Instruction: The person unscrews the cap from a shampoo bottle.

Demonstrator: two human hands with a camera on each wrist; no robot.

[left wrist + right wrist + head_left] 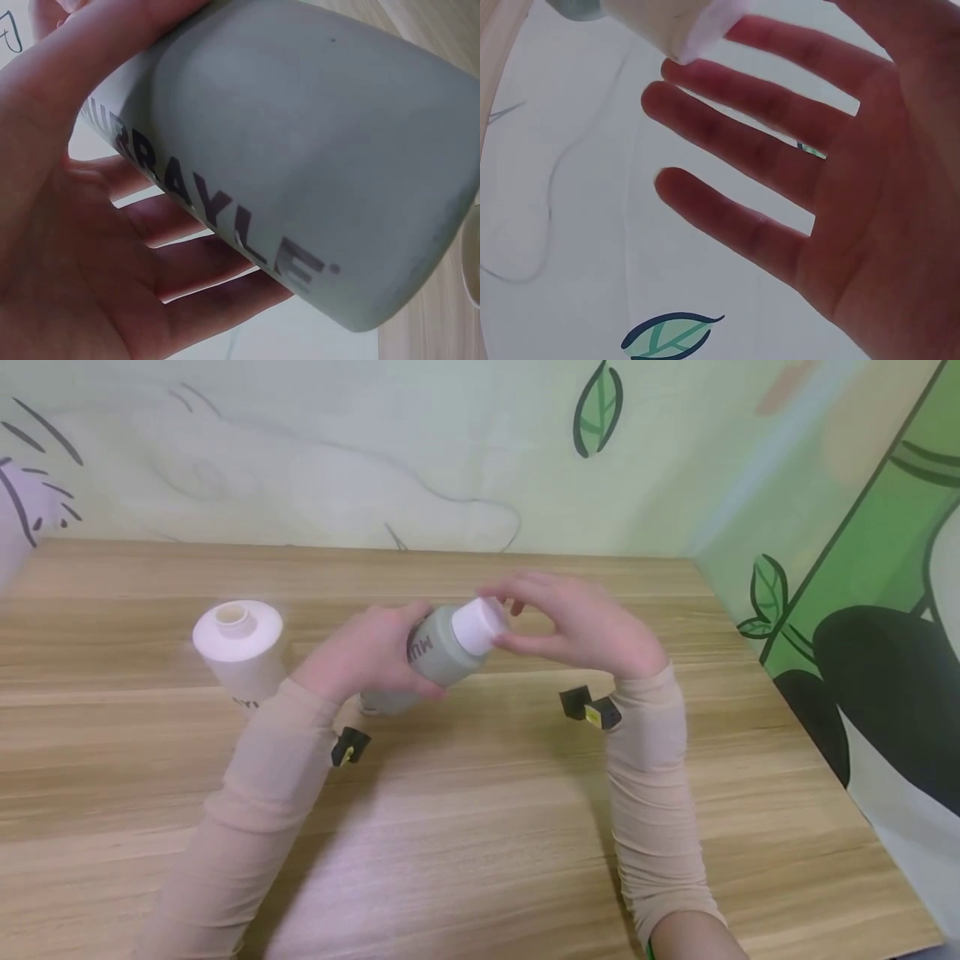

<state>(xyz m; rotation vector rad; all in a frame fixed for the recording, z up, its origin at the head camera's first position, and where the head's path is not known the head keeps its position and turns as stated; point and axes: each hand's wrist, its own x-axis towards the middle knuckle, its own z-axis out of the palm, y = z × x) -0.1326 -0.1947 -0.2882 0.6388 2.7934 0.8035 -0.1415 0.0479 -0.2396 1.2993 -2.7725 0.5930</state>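
Observation:
A grey-green bottle (448, 656) with dark lettering is held off the table, tilted so its white cap (476, 627) points up and to the right. My left hand (371, 652) grips the bottle round its body; in the left wrist view the grey bottle side (315, 142) fills much of the picture. At the other end my right hand (581, 622) pinches the cap between thumb and fingertips. The right wrist view shows the cap (667, 26) by the fingers, the lower fingers spread apart from it. The bottle's base is partly hidden behind the left hand.
A white bottle (238, 639) with a bare, uncapped neck stands on the wooden table (480, 827), left of the left hand. Behind the table rises a wall (337, 468) with painted leaves and line drawings. The table's right edge runs along another painted wall.

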